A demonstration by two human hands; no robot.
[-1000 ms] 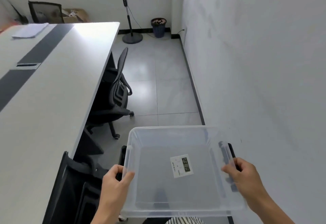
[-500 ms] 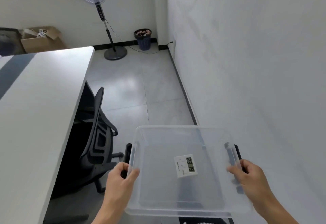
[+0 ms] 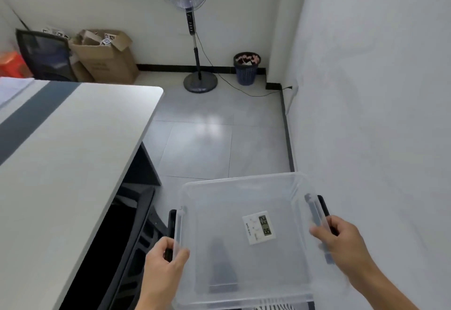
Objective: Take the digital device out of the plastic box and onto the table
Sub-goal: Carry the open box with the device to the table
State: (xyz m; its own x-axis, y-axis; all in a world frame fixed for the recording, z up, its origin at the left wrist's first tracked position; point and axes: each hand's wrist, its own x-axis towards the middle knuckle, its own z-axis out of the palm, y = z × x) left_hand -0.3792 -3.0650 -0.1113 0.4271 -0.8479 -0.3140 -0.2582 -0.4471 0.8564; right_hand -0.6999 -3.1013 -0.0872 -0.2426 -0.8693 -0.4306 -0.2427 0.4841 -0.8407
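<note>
I carry a clear plastic box (image 3: 219, 187) in front of me, above the floor. My left hand (image 3: 163, 258) grips its left handle and my right hand (image 3: 341, 241) grips its right handle. A small white digital device (image 3: 258, 227) with a grey display lies flat on the box's bottom, right of centre. The grey-white table (image 3: 68, 153) stands to my left, apart from the box.
A black office chair (image 3: 136, 243) sits tucked under the table beside the box. A white wall (image 3: 378, 114) runs close along my right. Ahead stand a pedestal fan (image 3: 192, 31), a dark waste bin (image 3: 246, 68) and a cardboard box (image 3: 107, 58).
The view has swung up and forward along the aisle: the table's end corner and the fan are closer. Both hands keep their hold on the box, and the device has not shifted.
</note>
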